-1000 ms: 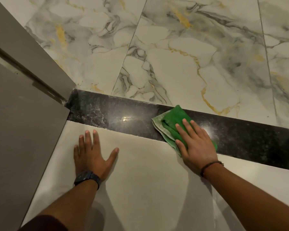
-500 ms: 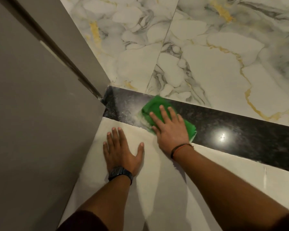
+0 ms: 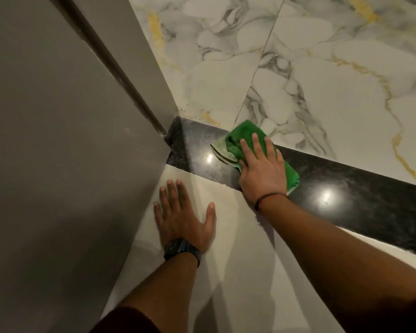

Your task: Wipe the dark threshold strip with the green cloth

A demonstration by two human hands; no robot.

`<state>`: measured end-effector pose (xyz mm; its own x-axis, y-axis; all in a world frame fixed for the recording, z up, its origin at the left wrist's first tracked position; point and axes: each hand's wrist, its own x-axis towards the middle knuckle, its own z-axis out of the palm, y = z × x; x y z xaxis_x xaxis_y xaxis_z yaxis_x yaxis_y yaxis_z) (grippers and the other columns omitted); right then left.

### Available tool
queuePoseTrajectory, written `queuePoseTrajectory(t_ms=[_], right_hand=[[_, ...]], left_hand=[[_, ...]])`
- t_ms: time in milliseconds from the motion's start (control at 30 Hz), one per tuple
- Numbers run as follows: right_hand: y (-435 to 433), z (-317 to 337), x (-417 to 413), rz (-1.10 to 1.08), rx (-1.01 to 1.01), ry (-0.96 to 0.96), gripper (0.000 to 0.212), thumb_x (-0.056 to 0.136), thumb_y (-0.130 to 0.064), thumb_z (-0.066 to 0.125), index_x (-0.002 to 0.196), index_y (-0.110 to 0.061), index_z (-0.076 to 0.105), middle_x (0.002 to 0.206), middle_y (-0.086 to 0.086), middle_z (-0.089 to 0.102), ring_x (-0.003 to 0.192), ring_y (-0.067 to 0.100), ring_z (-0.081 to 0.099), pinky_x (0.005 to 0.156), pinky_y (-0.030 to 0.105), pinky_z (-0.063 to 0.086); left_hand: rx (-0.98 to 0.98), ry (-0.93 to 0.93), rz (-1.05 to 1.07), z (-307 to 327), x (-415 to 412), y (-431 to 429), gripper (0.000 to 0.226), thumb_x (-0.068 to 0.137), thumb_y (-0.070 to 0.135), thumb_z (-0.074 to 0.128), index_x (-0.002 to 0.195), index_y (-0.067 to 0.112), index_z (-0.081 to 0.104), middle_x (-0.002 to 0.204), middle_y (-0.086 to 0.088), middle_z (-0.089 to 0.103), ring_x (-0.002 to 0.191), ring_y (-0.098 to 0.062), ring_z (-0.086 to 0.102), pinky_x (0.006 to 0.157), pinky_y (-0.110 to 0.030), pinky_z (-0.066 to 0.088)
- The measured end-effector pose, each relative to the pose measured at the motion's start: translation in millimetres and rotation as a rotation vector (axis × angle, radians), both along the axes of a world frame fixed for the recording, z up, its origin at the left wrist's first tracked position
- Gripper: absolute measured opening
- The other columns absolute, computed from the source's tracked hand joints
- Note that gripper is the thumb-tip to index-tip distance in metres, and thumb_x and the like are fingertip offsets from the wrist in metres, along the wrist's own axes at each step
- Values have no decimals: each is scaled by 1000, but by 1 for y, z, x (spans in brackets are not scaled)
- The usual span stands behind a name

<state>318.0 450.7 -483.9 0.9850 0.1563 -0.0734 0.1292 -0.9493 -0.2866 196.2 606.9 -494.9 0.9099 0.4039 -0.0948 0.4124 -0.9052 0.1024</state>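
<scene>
Head view, sole item of record. Dark threshold strip (image 3: pixel 346 188): a polished black speckled stone band that runs from the foot of the grey door frame (image 3: pixel 130 56) at left out to the right edge, between the white marble-pattern floor tiles with grey and gold veins (image 3: pixel 322 80) beyond it and the plain cream floor tile (image 3: pixel 238 248) nearer the person; two lamp reflections show on its gloss. Green cloth (image 3: pixel 245 138): a folded, bunched green microfibre rag with a paler underside, lying on the strip near its left end, its far corner just over the marble tile. Right hand (image 3: pixel 262 171): flat, palm down, fingers spread and pressing on the cloth rather than pinching it; a thin dark band at the wrist. Left hand (image 3: pixel 183 217): open and empty, splayed flat on the cream tile as a prop, just beside the grey door panel (image 3: pixel 58 164); a dark wristwatch (image 3: pixel 181 251) on it. Handling notes, as judgement: keep the palm load even so the cloth does not slip out; work the corner at the frame foot, where pale dust appears to lie, with a folded edge; then draw long overlapping passes rightward along the full strip, covering both seams; refold to a clean face when soiled.
</scene>
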Motion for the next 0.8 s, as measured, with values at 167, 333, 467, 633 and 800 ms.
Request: queuePoseTrajectory(t_ms=[167, 333, 467, 633, 800], right_hand=[[47, 6, 10, 411, -17, 14, 60, 93, -26, 40, 147, -34, 16, 158, -5, 12, 144, 21, 3, 114, 44, 7], [-16, 14, -12, 613, 93, 14, 58, 86, -18, 53, 141, -30, 37, 152, -4, 32, 142, 22, 21, 113, 45, 18], [-24, 9, 1, 381, 79, -16, 57, 86, -21, 52, 140, -25, 39, 151, 2, 35, 141, 27, 22, 112, 49, 22], [39, 1, 20, 128, 49, -29, 50, 97, -30, 34, 146, -27, 25, 157, -1, 21, 143, 26, 9, 114, 46, 10], [37, 3, 2, 395, 86, 19, 50, 97, -29, 37, 146, -29, 26, 157, -4, 20, 144, 20, 7, 114, 43, 7]], left_hand=[[-9, 5, -11, 1, 0, 2, 88, 79, 57, 38, 150, 10, 13, 157, -14, 20, 144, -30, 15, 116, -50, 15], [-26, -5, -16, 5, -1, 0, 86, 80, 57, 39, 149, 11, 17, 157, -12, 21, 145, -29, 13, 116, -50, 13], [-18, -39, -6, -3, -2, 2, 90, 79, 60, 39, 150, 12, 13, 158, -12, 19, 145, -28, 12, 116, -49, 13], [-21, -11, 6, -1, 0, -1, 93, 77, 62, 38, 150, 11, 12, 158, -13, 18, 145, -29, 12, 116, -50, 13], [-7, 9, -8, -1, -1, 3, 91, 77, 60, 36, 150, 10, 13, 158, -12, 18, 145, -27, 11, 116, -48, 12]])
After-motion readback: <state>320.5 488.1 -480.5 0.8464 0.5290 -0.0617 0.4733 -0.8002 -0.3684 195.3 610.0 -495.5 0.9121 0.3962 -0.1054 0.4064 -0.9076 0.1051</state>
